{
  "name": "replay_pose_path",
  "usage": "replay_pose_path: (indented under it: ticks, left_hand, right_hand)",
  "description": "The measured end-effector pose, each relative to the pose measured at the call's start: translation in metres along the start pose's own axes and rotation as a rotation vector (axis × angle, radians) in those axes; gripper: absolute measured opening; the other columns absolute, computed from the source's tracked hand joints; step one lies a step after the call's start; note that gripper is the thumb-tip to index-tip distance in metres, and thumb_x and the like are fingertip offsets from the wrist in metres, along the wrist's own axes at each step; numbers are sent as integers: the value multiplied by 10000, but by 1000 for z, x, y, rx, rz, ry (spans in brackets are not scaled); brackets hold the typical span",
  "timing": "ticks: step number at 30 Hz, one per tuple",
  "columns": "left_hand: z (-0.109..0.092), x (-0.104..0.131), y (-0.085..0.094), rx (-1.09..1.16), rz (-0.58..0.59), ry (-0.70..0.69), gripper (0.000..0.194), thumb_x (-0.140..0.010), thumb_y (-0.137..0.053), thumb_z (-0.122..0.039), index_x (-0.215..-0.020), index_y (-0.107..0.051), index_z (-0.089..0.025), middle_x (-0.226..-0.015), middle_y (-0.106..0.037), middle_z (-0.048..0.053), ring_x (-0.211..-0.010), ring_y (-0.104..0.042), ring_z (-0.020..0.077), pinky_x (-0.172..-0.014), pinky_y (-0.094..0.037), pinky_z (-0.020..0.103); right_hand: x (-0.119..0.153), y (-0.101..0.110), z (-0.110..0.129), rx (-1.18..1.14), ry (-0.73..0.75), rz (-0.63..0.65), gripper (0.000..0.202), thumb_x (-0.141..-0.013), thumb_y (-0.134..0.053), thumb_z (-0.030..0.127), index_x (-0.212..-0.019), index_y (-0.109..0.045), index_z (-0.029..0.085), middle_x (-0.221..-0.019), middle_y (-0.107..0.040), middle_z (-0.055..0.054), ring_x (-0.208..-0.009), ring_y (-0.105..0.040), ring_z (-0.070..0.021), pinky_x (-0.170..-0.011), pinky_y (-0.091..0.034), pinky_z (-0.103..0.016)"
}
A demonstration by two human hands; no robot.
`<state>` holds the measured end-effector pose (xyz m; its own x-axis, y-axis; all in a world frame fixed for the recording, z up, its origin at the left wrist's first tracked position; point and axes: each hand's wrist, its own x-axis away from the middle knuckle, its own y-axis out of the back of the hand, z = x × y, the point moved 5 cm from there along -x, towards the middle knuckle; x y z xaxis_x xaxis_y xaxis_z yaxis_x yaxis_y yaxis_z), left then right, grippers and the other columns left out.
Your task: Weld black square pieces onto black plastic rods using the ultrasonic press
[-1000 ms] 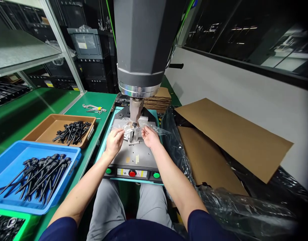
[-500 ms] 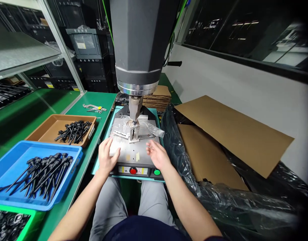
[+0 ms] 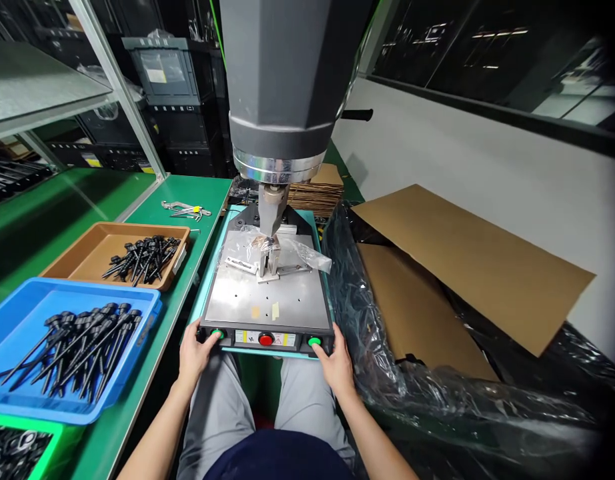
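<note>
My left hand is at the left front corner of the machine base, its thumb on the left green button. At the right corner my right hand has its thumb on the right green button. Both hands hold nothing, with thumbs apart from the fingers. Between them is a red button. A metal fixture stands on the steel plate, with clear plastic film around it. The machine's metal tool comes down to the top of the fixture.
On the green bench at left are a blue tray and a brown tray of black parts, a green bin and hand tools. Cardboard sheets and dark plastic lie at right.
Both hands have moved from above the steel plate down and outward to the front corners of the base, with the thumbs now on the green buttons.
</note>
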<state>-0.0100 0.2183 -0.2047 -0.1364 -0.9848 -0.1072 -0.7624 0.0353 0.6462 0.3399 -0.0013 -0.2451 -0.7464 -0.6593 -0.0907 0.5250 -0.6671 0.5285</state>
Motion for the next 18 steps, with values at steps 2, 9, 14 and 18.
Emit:
replay_pose_path:
  ticks: [2, 9, 14, 18]
  left_hand:
    - [0, -1, 2, 0, 5, 4, 629, -729, -650, -601, -1225, -564, -223, -1250, -610, 105, -1185, -578, 336, -1028, -457, 491]
    - [0, -1, 1, 71, 65, 0, 682, -695, -693, -582, -1242, -544, -202, -1277, -578, 111, -1215, -562, 318, -1058, -439, 478]
    - [0, 1, 0, 57, 56, -4, 722, -694, -696, -572, -1288, -534, -196, -1284, -576, 122, -1210, -563, 322, -1035, -452, 480]
    - [2, 3, -1, 51, 62, -34, 748, -707, -694, -579, -1318, -514, -188, -1293, -569, 132, -1213, -556, 321, -1042, -440, 487]
  right_hand:
    - [-1, 1, -1, -9, -32, -2, 794, -781, -597, 534, -1470, -331, 241, -1466, -449, -156, -1349, -437, -371, -1088, -390, -560]
    - [-1, 3, 1, -3, -17, 92, 868, -771, -620, 503, -1516, -246, 261, -1482, -406, -151, -1395, -381, -347, -1106, -379, -519]
    - [0, 1, 0, 15, -20, 80, 876, -785, -604, 514, -1519, -237, 209, -1485, -385, -178, -1408, -351, -347, -1119, -346, -520]
    - [-1, 0, 2, 21, -24, 87, 881, -798, -582, 531, -1522, -235, 170, -1487, -376, -193, -1408, -347, -344, -1116, -347, -509]
